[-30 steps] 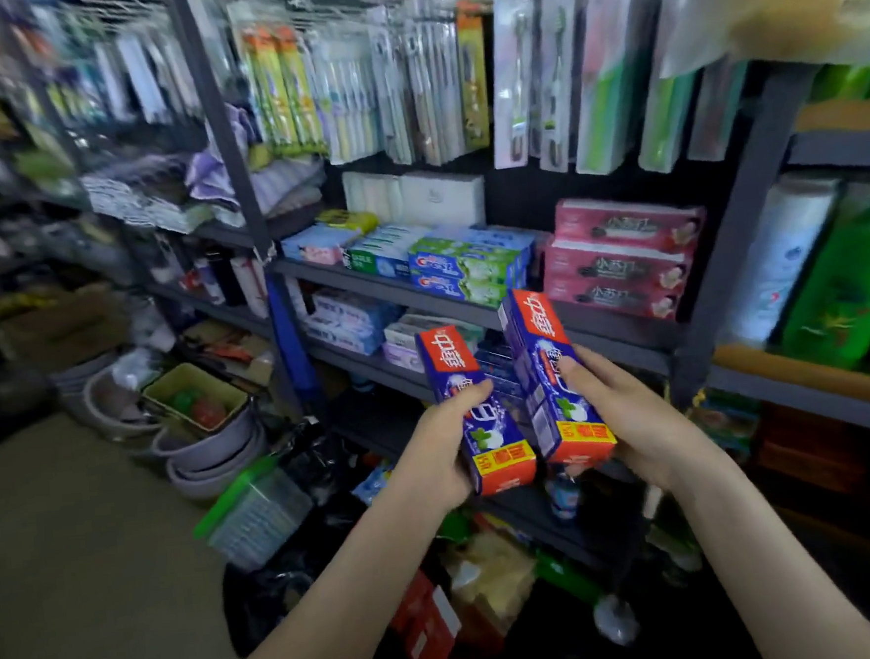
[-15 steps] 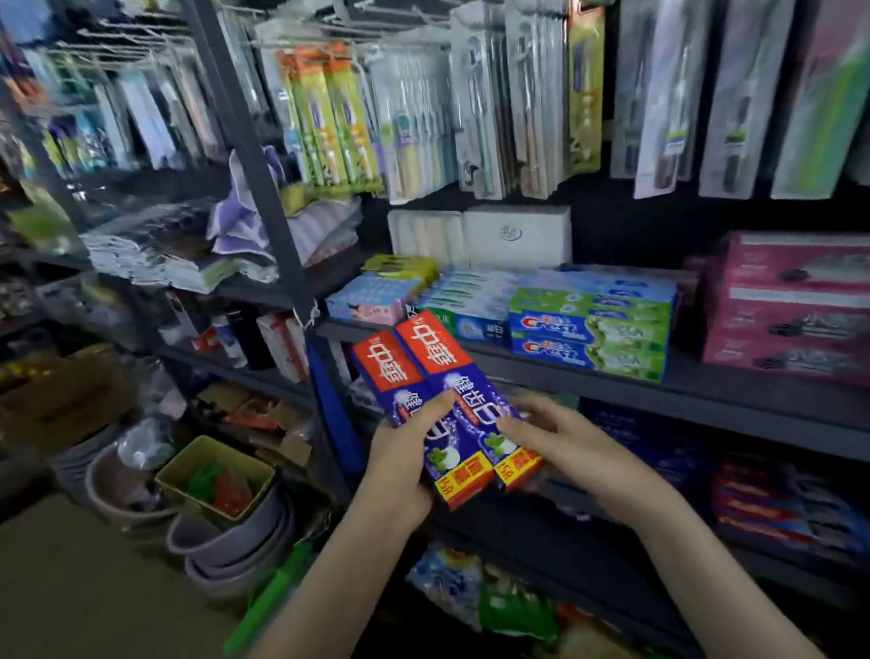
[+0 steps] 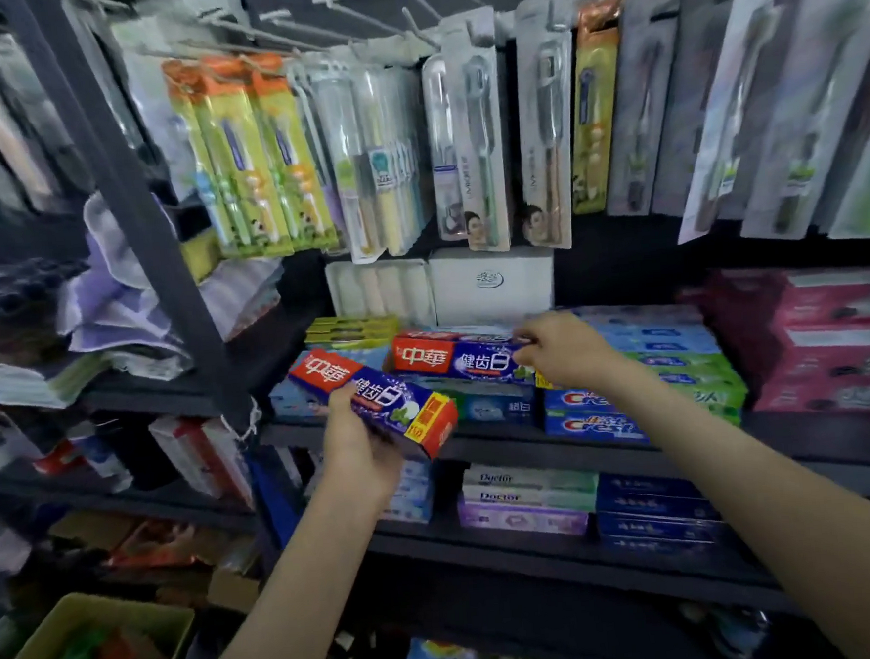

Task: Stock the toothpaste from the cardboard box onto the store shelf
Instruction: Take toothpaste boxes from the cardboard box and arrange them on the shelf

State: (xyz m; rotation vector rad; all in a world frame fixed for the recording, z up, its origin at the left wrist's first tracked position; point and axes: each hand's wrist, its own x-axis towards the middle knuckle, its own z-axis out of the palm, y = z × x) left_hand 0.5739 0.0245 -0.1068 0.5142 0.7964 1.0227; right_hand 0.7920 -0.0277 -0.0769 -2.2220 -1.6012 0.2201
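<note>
A person stands close to a dark metal store shelf (image 3: 611,450), seen from their own eyes looking down along both forearms. The right hand (image 3: 561,354) reaches forward at shelf height, its fingers closed on the right end of a red and blue toothpaste box (image 3: 456,361). That box lies lengthwise on top of the boxes already stacked on the shelf, just left of a blue and green stack of toothpaste (image 3: 648,386). The left hand (image 3: 361,445) waits nearer the body, in front of the shelf edge, its fingers wrapped around a second, matching toothpaste box (image 3: 376,400) tilted with its red end up and to the left. Packaged toothbrushes (image 3: 482,146) hang on hooks above. The cardboard box is not in view.

The step in hand appears to be seating the first box. To do it well, the right hand should probably slide the box back until it lies square with the stack beneath and its printed face points outward, then let go only once it rests flat. The second box could then go alongside or on top, kept level so nothing slips off the front edge.
</note>
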